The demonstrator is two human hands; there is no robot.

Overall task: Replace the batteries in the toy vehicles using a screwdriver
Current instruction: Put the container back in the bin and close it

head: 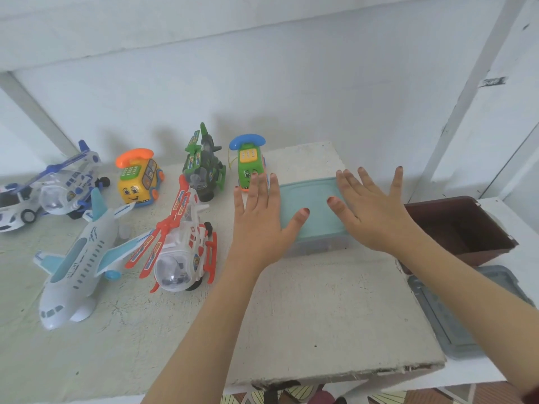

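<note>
White-painted wall backs a pale, rough surface (306, 316) whose near edge is chipped. Toy vehicles crowd its left half, and not all show fully: a white toy car (11, 208) is cut off by the left edge of view, and the front of a green telephone car with a blue handset (248, 160) is hidden behind the left hand (262, 228). A grey-white plastic airliner with pale blue wings (73, 272) lies on a diagonal, nose toward the near left, tail fin toward the wall. Just beside it, a white helicopter with red rotor blades (180, 249) has its clear nose dome toward the near edge and its tail running off to the wall. A green and grey camouflage helicopter (204, 170) behind it lies the same way. A blue and white helicopter (67, 185) at far left also has its tail to the wall, and a yellow telephone car with an orange handset (138, 182) faces the near edge. Both hands are flat, palms down, fingers (264, 193) spread, over a teal-lidded plastic box (315, 217) at middle right, the right hand (376, 217) across its right side. I cannot tell whether either presses the lid, and what lies behind the box's cloudy wall is too dim to make out. To the right stand a dark brown plastic bin (460, 228) and, nearer, a grey lid (449, 336) partly covered by the right forearm.
</note>
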